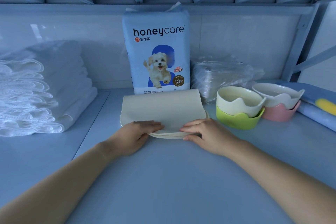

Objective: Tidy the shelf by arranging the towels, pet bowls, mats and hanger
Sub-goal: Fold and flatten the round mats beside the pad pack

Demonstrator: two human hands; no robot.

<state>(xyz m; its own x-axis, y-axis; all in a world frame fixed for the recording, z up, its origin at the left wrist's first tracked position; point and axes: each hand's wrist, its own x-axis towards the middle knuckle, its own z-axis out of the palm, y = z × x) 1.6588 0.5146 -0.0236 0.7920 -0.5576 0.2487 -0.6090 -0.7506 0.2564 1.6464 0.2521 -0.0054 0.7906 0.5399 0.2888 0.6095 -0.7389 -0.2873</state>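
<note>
- Left hand (140,132) and right hand (201,132) each pinch the near edge of a folded cream mat (160,109), fingers on top, thumbs beneath.
- The mat lies mid-way along the shelf (163,178), just before a training-pad pack (156,42), between stacked white towels (36,92) and nested pet bowls (240,107).
- Likely step: squaring the mat's fold. The next move calls for aligning its layers and pressing them flat.

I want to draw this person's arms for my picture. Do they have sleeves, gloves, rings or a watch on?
No. The left hand and right hand wear no gloves or rings, and no watch or bracelet shows at either wrist. No sleeves show either: both arms are bare as far back as the picture reaches. So draw two plain bare arms.
</note>
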